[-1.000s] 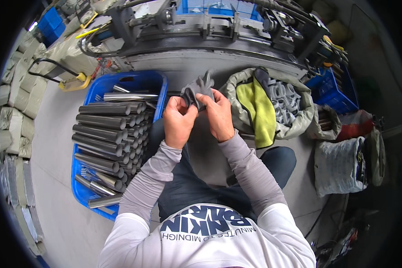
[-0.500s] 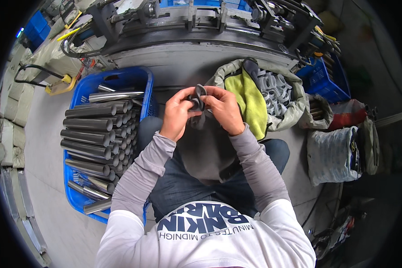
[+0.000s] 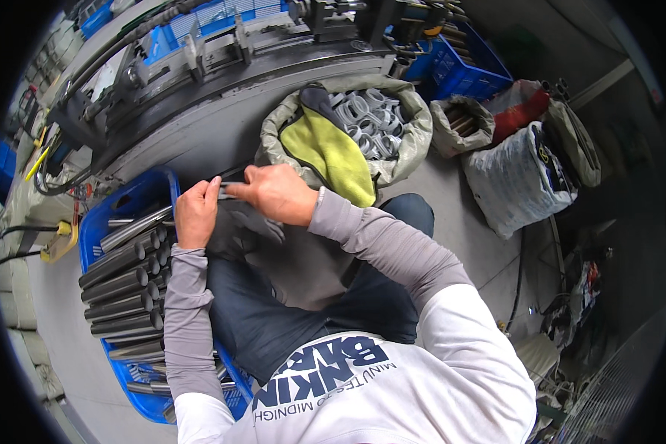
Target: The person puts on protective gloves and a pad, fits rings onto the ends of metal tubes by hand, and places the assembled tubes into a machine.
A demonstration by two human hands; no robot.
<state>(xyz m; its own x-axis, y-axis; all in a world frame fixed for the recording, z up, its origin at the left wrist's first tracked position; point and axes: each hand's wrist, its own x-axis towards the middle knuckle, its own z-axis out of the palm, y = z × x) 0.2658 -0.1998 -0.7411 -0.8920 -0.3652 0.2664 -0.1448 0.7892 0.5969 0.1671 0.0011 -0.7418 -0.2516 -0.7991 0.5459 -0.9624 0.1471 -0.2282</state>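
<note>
A thin grey piece [image 3: 234, 185], seen nearly edge-on and partly blurred, spans the gap between my two hands. My left hand [image 3: 197, 214] is closed, thumb and fingers pinching one end beside the rim of the blue basket. From the right, my right hand [image 3: 280, 194] closes on the other end, its knuckles up. Most of the piece is hidden by my fingers. Below my hands, on my lap, lie several light grey pieces [image 3: 263, 226] on a dark grey surface [image 3: 296, 263]; their kind is unclear.
Dark metal tubes [image 3: 122, 300] fill a blue basket [image 3: 172, 181] at my left. Ahead, a sack [image 3: 414, 140] holds grey ring-shaped parts [image 3: 370, 122], with a yellow-green cloth [image 3: 325, 148] over its edge. A machine bench [image 3: 222, 78] runs behind. More sacks [image 3: 522, 177] stand at right.
My view has turned, so the sack and basket sit farther left. My hands have moved left and drawn slightly apart; the dark rounded piece between them earlier now shows only as a thin strip.
</note>
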